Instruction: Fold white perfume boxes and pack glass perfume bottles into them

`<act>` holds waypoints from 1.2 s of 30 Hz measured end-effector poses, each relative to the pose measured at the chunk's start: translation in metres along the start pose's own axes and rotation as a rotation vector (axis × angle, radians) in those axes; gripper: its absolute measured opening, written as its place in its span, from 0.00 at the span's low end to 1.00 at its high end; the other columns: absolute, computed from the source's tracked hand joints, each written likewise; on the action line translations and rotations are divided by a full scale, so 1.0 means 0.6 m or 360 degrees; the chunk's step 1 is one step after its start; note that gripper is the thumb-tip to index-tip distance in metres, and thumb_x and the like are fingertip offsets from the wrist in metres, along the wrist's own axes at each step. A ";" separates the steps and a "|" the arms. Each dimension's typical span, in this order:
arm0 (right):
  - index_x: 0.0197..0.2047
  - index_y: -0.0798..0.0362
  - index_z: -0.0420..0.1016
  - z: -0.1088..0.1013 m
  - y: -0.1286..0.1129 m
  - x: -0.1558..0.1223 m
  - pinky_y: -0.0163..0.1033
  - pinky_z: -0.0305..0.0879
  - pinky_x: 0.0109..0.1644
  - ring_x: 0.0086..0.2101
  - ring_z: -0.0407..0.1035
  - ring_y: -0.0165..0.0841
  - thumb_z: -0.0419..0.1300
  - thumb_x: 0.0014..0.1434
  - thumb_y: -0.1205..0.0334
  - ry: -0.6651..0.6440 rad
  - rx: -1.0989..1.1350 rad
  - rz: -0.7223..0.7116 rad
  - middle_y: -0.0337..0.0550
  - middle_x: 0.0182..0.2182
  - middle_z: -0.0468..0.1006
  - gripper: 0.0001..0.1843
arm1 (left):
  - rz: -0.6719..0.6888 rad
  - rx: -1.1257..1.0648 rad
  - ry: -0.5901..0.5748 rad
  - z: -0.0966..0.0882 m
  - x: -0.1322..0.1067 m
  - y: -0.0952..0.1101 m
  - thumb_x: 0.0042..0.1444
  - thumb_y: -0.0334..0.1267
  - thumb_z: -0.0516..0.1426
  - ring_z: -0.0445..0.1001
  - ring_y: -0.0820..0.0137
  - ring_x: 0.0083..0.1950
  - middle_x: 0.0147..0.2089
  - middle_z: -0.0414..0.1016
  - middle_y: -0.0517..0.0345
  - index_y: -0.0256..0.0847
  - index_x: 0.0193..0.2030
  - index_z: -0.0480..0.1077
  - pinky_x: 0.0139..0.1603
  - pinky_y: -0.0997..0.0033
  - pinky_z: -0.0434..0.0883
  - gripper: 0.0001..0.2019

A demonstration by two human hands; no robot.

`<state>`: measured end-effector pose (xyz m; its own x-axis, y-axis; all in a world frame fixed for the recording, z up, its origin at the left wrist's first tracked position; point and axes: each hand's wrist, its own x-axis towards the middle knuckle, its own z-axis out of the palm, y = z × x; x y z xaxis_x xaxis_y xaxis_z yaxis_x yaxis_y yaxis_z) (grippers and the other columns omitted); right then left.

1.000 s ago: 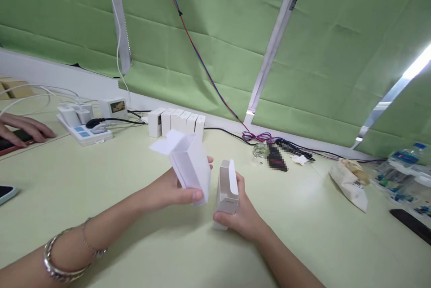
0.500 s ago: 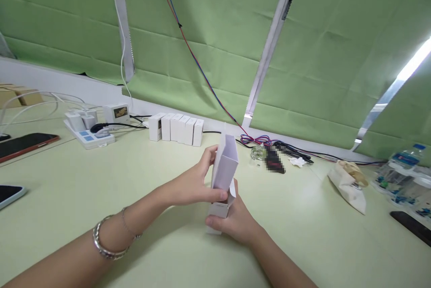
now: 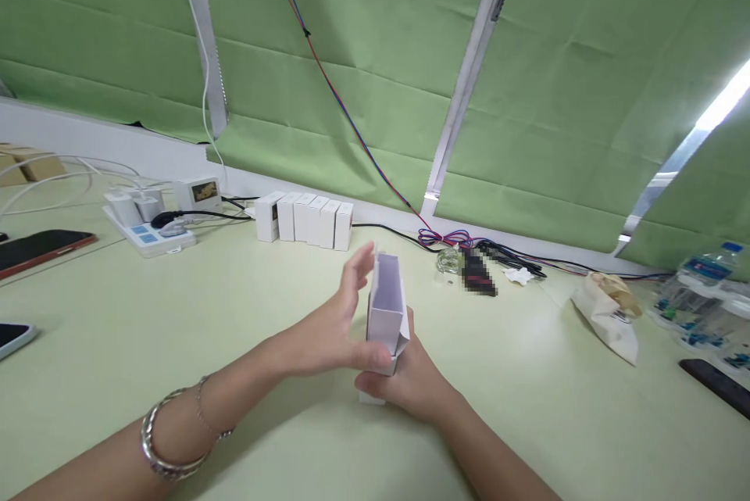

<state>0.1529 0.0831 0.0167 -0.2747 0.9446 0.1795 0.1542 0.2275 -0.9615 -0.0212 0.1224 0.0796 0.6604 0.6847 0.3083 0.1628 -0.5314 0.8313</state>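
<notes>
A small white box (image 3: pixel 371 398) stands upright on the table, its top flap spread out on the right side. My right hand (image 3: pixel 410 388) is closed around this box low down, thumb across the near face. Partly inside it is a white inner tray (image 3: pixel 385 324), open at the top, sticking up above the rim. My left hand (image 3: pixel 337 329) is open at the tray's left, fingers stretched upward and apart from it. Its thumb rests against the tray's near face. How deep the tray sits is hidden by the hands.
Several white boxes (image 3: pixel 305 218) stand in a row at the back. To the left are a power strip (image 3: pixel 155 237) with plugs and two phones. On the right lie bundled cables (image 3: pixel 509 257), a cloth bag (image 3: pixel 606 317), a dark phone-like object (image 3: pixel 715 388) and bottles (image 3: pixel 706 282).
The inner tray has moved down into the white box. My left hand's fingers have loosened and lifted off the tray's side, while its thumb has slid lower. My right hand keeps its grip.
</notes>
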 end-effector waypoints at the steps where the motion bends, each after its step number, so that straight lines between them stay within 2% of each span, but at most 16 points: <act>1: 0.62 0.46 0.47 0.000 -0.002 0.000 0.49 0.67 0.44 0.46 0.65 0.45 0.71 0.42 0.62 -0.0011 -0.0028 0.0007 0.46 0.49 0.66 0.49 | 0.0129 0.0047 0.0159 -0.003 0.001 0.006 0.47 0.66 0.56 0.37 0.46 0.71 0.72 0.33 0.44 0.50 0.67 0.19 0.64 0.42 0.52 0.56; 3: 0.62 0.46 0.45 0.000 -0.006 0.000 0.48 0.65 0.47 0.49 0.64 0.45 0.70 0.43 0.61 -0.0046 -0.0081 0.0013 0.47 0.51 0.64 0.50 | 0.0426 0.0207 0.0445 -0.011 0.002 0.021 0.53 0.65 0.51 0.36 0.52 0.72 0.72 0.33 0.50 0.53 0.67 0.24 0.66 0.47 0.50 0.47; 4: 0.62 0.46 0.44 0.000 -0.007 0.000 0.48 0.65 0.48 0.50 0.63 0.45 0.70 0.43 0.61 -0.0053 -0.0090 0.0009 0.47 0.52 0.64 0.50 | 0.0546 0.0334 0.0518 -0.014 0.003 0.028 0.56 0.61 0.51 0.39 0.54 0.72 0.72 0.39 0.52 0.53 0.68 0.32 0.67 0.50 0.50 0.41; 5: 0.62 0.46 0.44 0.000 -0.008 0.000 0.48 0.64 0.49 0.50 0.62 0.45 0.70 0.43 0.62 -0.0055 -0.0093 0.0007 0.47 0.52 0.63 0.50 | 0.0625 0.0490 0.0530 -0.016 0.003 0.034 0.58 0.57 0.52 0.44 0.55 0.71 0.70 0.47 0.53 0.52 0.66 0.43 0.67 0.51 0.50 0.34; 7: 0.61 0.45 0.43 0.000 -0.008 -0.001 0.48 0.64 0.49 0.50 0.62 0.44 0.70 0.43 0.63 -0.0045 -0.0090 0.0001 0.47 0.53 0.62 0.49 | 0.0702 0.0803 0.0419 -0.017 0.001 0.036 0.60 0.47 0.52 0.57 0.57 0.66 0.59 0.67 0.55 0.49 0.53 0.65 0.66 0.52 0.50 0.15; 8: 0.61 0.45 0.43 0.000 -0.008 -0.001 0.47 0.64 0.49 0.50 0.63 0.43 0.70 0.43 0.64 -0.0045 -0.0085 -0.0004 0.47 0.54 0.62 0.49 | 0.0721 0.0912 0.0342 -0.015 -0.001 0.032 0.61 0.43 0.51 0.64 0.59 0.61 0.51 0.73 0.56 0.48 0.44 0.70 0.66 0.53 0.51 0.09; 9: 0.61 0.45 0.42 -0.001 -0.006 -0.001 0.47 0.63 0.49 0.50 0.63 0.42 0.69 0.43 0.64 -0.0050 -0.0077 -0.0015 0.47 0.55 0.62 0.49 | 0.0741 0.0975 0.0279 -0.013 -0.003 0.025 0.61 0.40 0.50 0.70 0.61 0.56 0.44 0.76 0.57 0.47 0.37 0.71 0.65 0.54 0.52 0.08; 11: 0.61 0.45 0.41 -0.003 -0.002 0.000 0.47 0.62 0.52 0.51 0.62 0.42 0.70 0.44 0.64 -0.0072 -0.0045 -0.0077 0.48 0.56 0.61 0.50 | 0.0777 0.1006 0.0229 -0.007 -0.008 0.007 0.60 0.37 0.50 0.74 0.65 0.47 0.36 0.77 0.59 0.45 0.32 0.70 0.63 0.57 0.54 0.09; 14: 0.62 0.46 0.41 -0.007 0.005 0.002 0.48 0.57 0.57 0.56 0.58 0.42 0.70 0.45 0.63 -0.0096 0.0032 -0.0203 0.49 0.59 0.59 0.50 | 0.0731 0.1004 0.0185 -0.004 -0.012 -0.017 0.60 0.37 0.50 0.74 0.65 0.46 0.35 0.78 0.59 0.46 0.33 0.71 0.63 0.58 0.55 0.10; 17: 0.63 0.45 0.43 -0.008 0.010 0.003 0.48 0.57 0.58 0.57 0.58 0.41 0.69 0.47 0.61 -0.0104 0.0084 -0.0233 0.48 0.60 0.58 0.48 | 0.0662 0.1000 0.0101 -0.007 -0.014 -0.026 0.60 0.39 0.49 0.73 0.65 0.49 0.42 0.79 0.57 0.47 0.39 0.73 0.64 0.57 0.53 0.11; 21: 0.62 0.44 0.47 -0.004 0.008 0.004 0.47 0.63 0.52 0.52 0.64 0.42 0.69 0.47 0.62 -0.0123 0.0089 -0.0209 0.47 0.56 0.63 0.46 | 0.0693 0.0955 0.0001 -0.004 -0.015 -0.031 0.61 0.39 0.48 0.72 0.64 0.52 0.55 0.74 0.55 0.49 0.50 0.70 0.65 0.55 0.49 0.15; 25: 0.54 0.47 0.63 -0.003 0.001 0.003 0.46 0.66 0.45 0.44 0.68 0.40 0.64 0.50 0.64 -0.0263 -0.0009 -0.0135 0.42 0.44 0.72 0.28 | 0.0787 0.0965 -0.0083 0.007 -0.012 -0.037 0.61 0.35 0.47 0.70 0.62 0.52 0.57 0.73 0.57 0.51 0.53 0.69 0.62 0.55 0.51 0.17; 28: 0.50 0.47 0.68 -0.004 -0.001 0.003 0.47 0.66 0.46 0.45 0.68 0.41 0.63 0.51 0.66 -0.0280 -0.0064 -0.0089 0.41 0.41 0.73 0.22 | 0.0882 0.0951 -0.0007 0.014 -0.009 -0.046 0.62 0.37 0.46 0.70 0.62 0.50 0.55 0.74 0.56 0.50 0.51 0.69 0.57 0.56 0.54 0.15; 32: 0.53 0.46 0.65 -0.003 -0.005 0.005 0.45 0.66 0.47 0.45 0.68 0.39 0.64 0.48 0.70 -0.0270 0.0015 -0.0142 0.40 0.45 0.73 0.28 | 0.1124 0.0964 0.0179 0.021 -0.009 -0.062 0.67 0.40 0.41 0.72 0.64 0.47 0.50 0.76 0.52 0.47 0.52 0.66 0.57 0.56 0.54 0.16; 36: 0.57 0.47 0.59 -0.004 -0.011 0.007 0.44 0.67 0.49 0.51 0.66 0.39 0.65 0.47 0.70 -0.0225 0.0162 -0.0196 0.44 0.54 0.67 0.35 | 0.1167 0.0967 0.0276 0.031 -0.009 -0.070 0.67 0.41 0.41 0.73 0.66 0.48 0.48 0.77 0.52 0.45 0.51 0.65 0.58 0.58 0.53 0.15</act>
<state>0.1528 0.0858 0.0243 -0.4174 0.8669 0.2725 0.0168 0.3072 -0.9515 -0.0181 0.1319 0.0343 0.6395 0.1185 0.7596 0.1367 -0.9898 0.0393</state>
